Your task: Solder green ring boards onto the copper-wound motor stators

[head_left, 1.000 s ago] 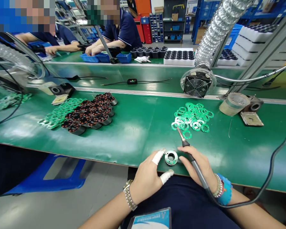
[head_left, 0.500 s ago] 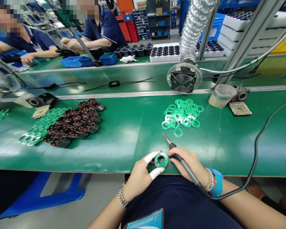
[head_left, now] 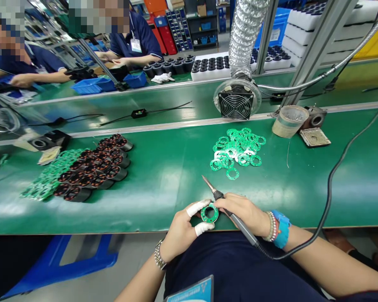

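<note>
Near the front edge of the bench, my left hand [head_left: 182, 226] grips a small round part topped by a green ring-shaped circuit board [head_left: 210, 220]. Its thumb and index finger, both wrapped in white, hold the part from either side. My right hand [head_left: 247, 213] is closed around a soldering iron [head_left: 245, 230], whose metal tip points up and left, beyond the ring and away from it. The right fingertips are at the ring's right edge; whether they press on it I cannot tell. Loose green ring boards [head_left: 236, 147] lie in a pile ahead.
Copper-wound motor stators [head_left: 94, 167] stand in rows at left beside more green boards [head_left: 55, 172]. A fan on a foil duct [head_left: 236, 105] hangs over the back rail. A tub [head_left: 288, 123] and soldering sponge [head_left: 315, 137] sit at right. The iron's black cable [head_left: 329, 201] loops rightward. Co-workers sit opposite.
My right hand has come closer to the ring board, and the iron's tip has shifted left. The ring board looks turned a little in my left hand. The whole view has tilted slightly.
</note>
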A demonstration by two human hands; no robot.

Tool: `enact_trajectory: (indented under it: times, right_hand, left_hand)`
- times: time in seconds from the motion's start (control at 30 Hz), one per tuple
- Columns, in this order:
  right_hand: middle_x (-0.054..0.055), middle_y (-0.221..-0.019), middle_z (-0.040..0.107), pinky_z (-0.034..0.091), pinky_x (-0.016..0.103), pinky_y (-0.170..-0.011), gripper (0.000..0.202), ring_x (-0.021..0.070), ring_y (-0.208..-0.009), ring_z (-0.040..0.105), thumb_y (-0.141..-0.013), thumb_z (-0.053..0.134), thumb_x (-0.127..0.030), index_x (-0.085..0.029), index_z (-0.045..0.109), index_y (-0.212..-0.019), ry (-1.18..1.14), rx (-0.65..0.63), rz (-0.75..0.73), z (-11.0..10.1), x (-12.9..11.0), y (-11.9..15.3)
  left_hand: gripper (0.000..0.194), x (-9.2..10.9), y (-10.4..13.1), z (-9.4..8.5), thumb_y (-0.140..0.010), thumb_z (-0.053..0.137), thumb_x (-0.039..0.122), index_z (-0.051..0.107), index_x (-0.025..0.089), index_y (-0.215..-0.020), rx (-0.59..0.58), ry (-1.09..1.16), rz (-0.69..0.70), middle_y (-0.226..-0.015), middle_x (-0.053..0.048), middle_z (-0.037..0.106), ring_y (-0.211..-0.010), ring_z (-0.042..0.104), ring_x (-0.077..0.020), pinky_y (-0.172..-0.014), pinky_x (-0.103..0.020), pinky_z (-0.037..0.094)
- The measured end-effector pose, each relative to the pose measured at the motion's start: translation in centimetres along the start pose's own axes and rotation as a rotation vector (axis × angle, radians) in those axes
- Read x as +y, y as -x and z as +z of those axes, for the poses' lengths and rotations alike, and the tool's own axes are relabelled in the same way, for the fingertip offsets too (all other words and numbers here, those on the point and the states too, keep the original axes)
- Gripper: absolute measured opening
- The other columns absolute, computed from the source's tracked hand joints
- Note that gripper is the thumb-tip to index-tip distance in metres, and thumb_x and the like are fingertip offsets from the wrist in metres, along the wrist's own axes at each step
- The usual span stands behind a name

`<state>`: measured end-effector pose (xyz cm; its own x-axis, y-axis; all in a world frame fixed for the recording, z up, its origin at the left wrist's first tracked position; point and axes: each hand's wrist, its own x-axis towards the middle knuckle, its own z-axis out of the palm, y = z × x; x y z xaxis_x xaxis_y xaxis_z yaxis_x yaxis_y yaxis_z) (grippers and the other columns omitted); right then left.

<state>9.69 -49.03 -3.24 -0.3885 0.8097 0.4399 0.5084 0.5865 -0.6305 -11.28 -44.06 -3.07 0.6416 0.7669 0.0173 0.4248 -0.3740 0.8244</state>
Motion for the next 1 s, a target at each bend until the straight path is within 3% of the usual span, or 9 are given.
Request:
enact_trajectory:
  times: [0.23,0.43,0.53,0.67,0.83,1.0]
  right_hand:
    - [0.003,-0.071,0.049,0.046,0.026,-0.057,0.026,0.0145,-0.064,0.046,-0.093,0.031,-0.014,-0.015,0.053,-0.106,0.216,0.017,-0.082,0.2,-0.2,0.0]
    - [0.005,-0.085,0.055,0.048,0.026,-0.068,0.024,0.0141,-0.076,0.051,-0.09,0.039,-0.013,-0.017,0.048,-0.112,-0.044,0.076,0.074,0.7,0.1,0.6]
    - [0.005,-0.087,0.055,0.047,0.027,-0.07,0.023,0.0143,-0.078,0.05,-0.09,0.041,-0.013,-0.018,0.048,-0.111,-0.068,0.089,0.08,0.9,0.2,0.7]
    - [0.005,-0.085,0.054,0.046,0.026,-0.068,0.022,0.0142,-0.075,0.049,-0.091,0.039,-0.014,-0.017,0.048,-0.111,-0.054,0.054,0.063,0.9,0.1,0.6]
    - [0.003,-0.072,0.049,0.044,0.025,-0.059,0.023,0.0143,-0.066,0.045,-0.093,0.033,-0.014,-0.014,0.052,-0.106,0.123,0.019,-0.054,0.3,-0.2,0.2]
    - [0.005,-0.072,0.051,0.044,0.025,-0.058,0.024,0.0149,-0.066,0.045,-0.093,0.032,-0.013,-0.013,0.054,-0.103,0.291,0.003,-0.113,0.3,-0.5,-0.1]
  left_hand:
    - [0.05,-0.2,0.1,0.1,-0.069,0.07,0.037,0.057,0.02,-0.114,0.019,-0.029,0.001,-0.11,-0.009,0.065,-0.097,0.063,-0.0236,-0.083,-0.036,0.053]
    - [0.05,-0.2,0.0,0.1,-0.071,0.069,0.037,0.054,0.019,-0.116,-0.022,-0.036,-0.027,-0.114,-0.01,0.063,-0.096,0.063,-0.023,-0.084,-0.036,0.052]
    - [0.057,-0.2,0.1,0.2,-0.071,0.069,0.037,0.05,0.019,-0.121,-0.019,-0.076,0.001,-0.118,-0.011,0.061,-0.101,0.061,-0.0244,-0.087,-0.037,0.051]
    - [0.051,-0.3,0.2,0.2,-0.073,0.067,0.038,0.052,0.019,-0.118,-0.004,-0.11,0.049,-0.115,-0.011,0.062,-0.102,0.06,-0.0244,-0.087,-0.038,0.051]
    - [0.051,-0.4,0.1,0.2,-0.072,0.067,0.04,0.053,0.02,-0.117,-0.002,-0.103,0.083,-0.112,-0.01,0.063,-0.099,0.062,-0.0238,-0.084,-0.036,0.052]
    - [0.052,-0.5,0.1,0.2,-0.074,0.066,0.038,0.05,0.021,-0.12,0.01,-0.115,0.124,-0.115,-0.01,0.062,-0.103,0.06,-0.0227,-0.087,-0.035,0.051]
